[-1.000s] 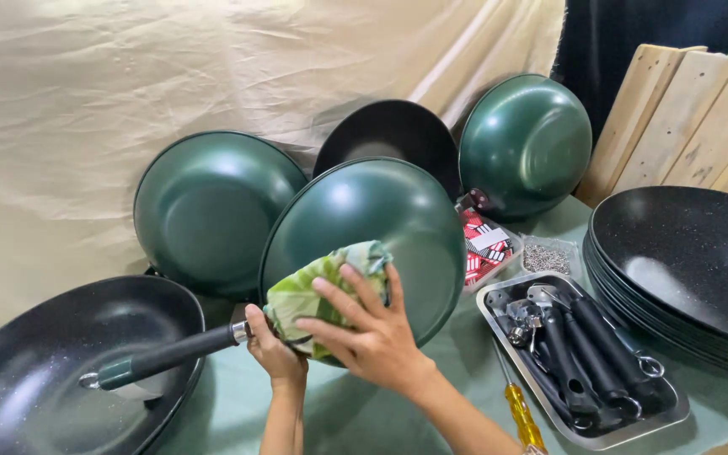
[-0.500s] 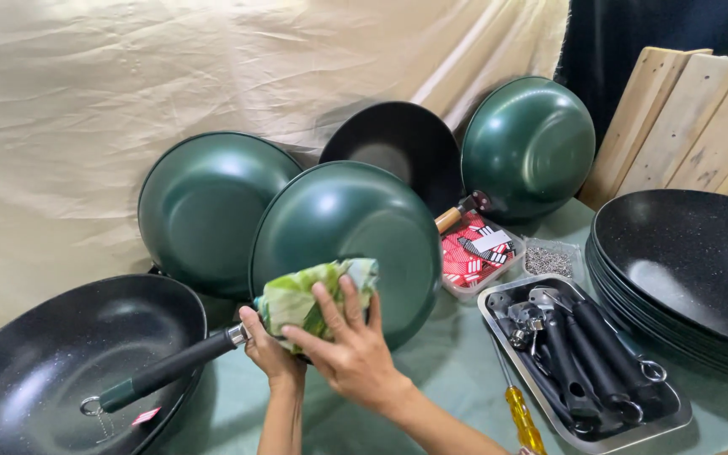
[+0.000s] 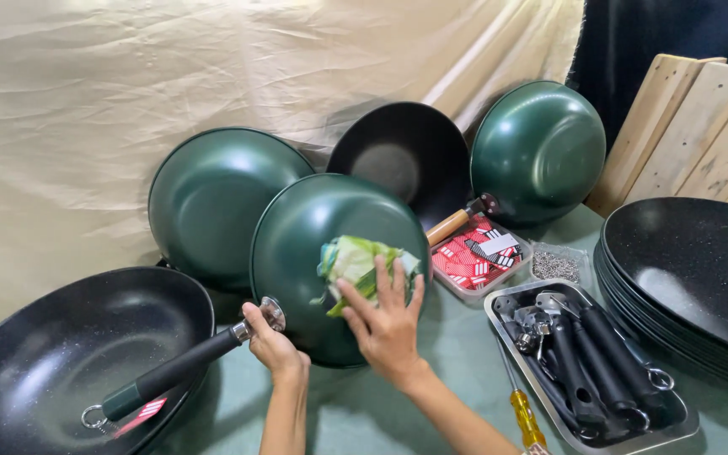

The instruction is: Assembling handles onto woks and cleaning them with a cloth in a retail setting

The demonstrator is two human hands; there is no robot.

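My left hand (image 3: 273, 345) grips the base of a black handle (image 3: 170, 375) where it joins a dark green wok (image 3: 313, 227), which stands tilted with its outer bottom facing me. Against that green surface my right hand (image 3: 385, 324) presses a crumpled green and white cloth (image 3: 355, 263). The wok rests on the pale green table (image 3: 448, 354).
A black wok (image 3: 52, 354) lies at the left. Two green woks (image 3: 204, 198) (image 3: 537, 152) and a black one (image 3: 406, 156) lean on the beige backdrop. Right: stacked black pans (image 3: 701, 270), a metal tray of black handles (image 3: 583, 362), a yellow screwdriver (image 3: 526, 417), a box of red tags (image 3: 478, 253), wooden boards (image 3: 693, 126).
My right hand has slid the cloth up and to the right across the wok's bottom. The wok has turned a little in my left hand.
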